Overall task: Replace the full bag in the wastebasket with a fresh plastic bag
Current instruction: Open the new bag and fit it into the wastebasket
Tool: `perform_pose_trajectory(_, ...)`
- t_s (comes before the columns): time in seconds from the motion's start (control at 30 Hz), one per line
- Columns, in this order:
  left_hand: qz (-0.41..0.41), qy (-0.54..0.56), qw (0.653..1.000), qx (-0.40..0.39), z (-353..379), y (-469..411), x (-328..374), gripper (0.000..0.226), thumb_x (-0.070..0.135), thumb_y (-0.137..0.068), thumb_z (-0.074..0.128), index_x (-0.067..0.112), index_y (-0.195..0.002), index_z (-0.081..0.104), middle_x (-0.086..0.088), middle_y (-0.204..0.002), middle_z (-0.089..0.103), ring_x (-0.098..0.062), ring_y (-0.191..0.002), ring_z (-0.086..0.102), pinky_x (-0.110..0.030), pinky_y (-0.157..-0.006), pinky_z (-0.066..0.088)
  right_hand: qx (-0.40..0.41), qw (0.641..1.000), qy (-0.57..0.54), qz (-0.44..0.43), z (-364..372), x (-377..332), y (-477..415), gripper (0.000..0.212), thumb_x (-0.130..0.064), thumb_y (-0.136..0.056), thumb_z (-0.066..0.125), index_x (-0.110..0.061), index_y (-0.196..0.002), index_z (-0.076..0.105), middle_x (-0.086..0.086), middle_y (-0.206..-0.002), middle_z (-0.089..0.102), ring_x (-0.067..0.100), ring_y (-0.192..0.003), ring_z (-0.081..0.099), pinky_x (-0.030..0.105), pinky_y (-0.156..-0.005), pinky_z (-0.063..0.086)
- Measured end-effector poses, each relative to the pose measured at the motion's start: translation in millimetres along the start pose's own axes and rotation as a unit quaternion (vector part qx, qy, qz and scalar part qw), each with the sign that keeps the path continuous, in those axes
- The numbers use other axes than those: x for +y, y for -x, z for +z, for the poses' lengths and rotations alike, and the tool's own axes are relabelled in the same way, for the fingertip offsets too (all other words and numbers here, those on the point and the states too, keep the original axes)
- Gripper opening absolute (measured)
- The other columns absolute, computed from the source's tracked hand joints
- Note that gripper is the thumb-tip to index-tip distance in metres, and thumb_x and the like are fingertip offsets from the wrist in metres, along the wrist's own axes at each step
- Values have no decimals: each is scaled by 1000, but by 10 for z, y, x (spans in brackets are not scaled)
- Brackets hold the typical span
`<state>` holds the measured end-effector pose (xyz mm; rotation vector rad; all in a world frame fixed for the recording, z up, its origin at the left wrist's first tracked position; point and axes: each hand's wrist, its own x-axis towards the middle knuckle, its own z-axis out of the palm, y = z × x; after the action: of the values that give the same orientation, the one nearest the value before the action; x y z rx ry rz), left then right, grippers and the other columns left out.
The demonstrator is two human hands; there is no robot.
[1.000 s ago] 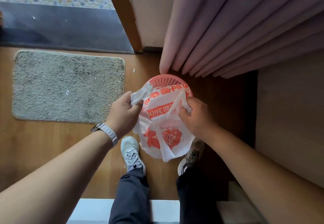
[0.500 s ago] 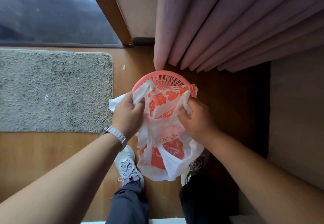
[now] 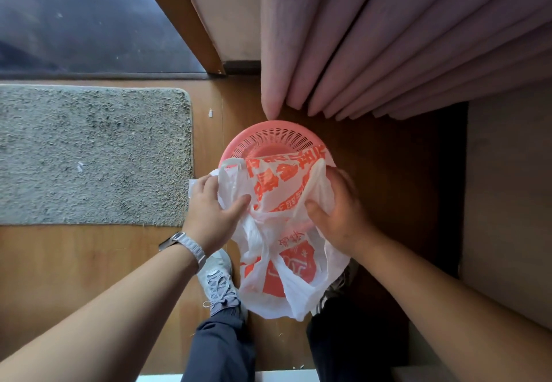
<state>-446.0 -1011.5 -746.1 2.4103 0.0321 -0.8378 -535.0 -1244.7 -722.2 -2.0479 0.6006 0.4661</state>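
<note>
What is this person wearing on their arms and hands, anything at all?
Both forearms are bare, with no sleeves in view, and neither the left hand nor the right hand wears a glove. The only item is a silver wristwatch with a metal link band on the left wrist.

Wood floor, grey mat, pink curtain.

Wastebasket: pink moulded plastic, perforated lattice wall, smooth with slight sheen; bag at its 6 o'clock edge is thin white plastic film with orange print, crinkled, semi-translucent, faintly glossy. Floor: brown wood-look boards, smooth, satin; mat at 9 o'clock from the basket is grey-beige pile, coarse and matt. Curtain at 12 to 2 o'clock: pink woven cloth, matt, in soft folds; watch band: metal links, brushed silver.
</note>
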Motion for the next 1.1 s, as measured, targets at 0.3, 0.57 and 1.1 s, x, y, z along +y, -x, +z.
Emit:
perform_pose_trajectory(0.3, 118, -7, 993, -30, 445, -276, 41, 58, 51, -74, 57, 12, -117, 54, 1, -125, 45, -8, -116, 41, -18, -97, 30, -3, 997, -37, -64, 230, 166, -156, 57, -41, -87, 51, -28, -141, 37, -3, -140, 46, 10, -131, 40, 32, -108, 37)
perform_pose_trajectory(0.57, 175, -24, 984, -14, 619, -687, 63, 43, 33, -77, 54, 4, -109, 55, -7, -124, 49, -13, -110, 43, -23, -94, 32, -13, 997, 25, -68, 130, 295, -362, 55, -41, -92, 48, -26, -143, 35, 1, -142, 45, 17, -129, 44, 35, -105, 41)
perform_pose_trajectory(1.1, 78, 187, 977, 68, -246, -135, -49, 57, 61, -67, 69, 45, -108, 34, 4, -104, 54, -21, -88, 62, -42, -74, 54, -1, 993, -17, -120, 456, -484, -412, 44, -41, -97, 38, -23, -136, 45, -2, -137, 51, 18, -128, 46, 42, -106, 42)
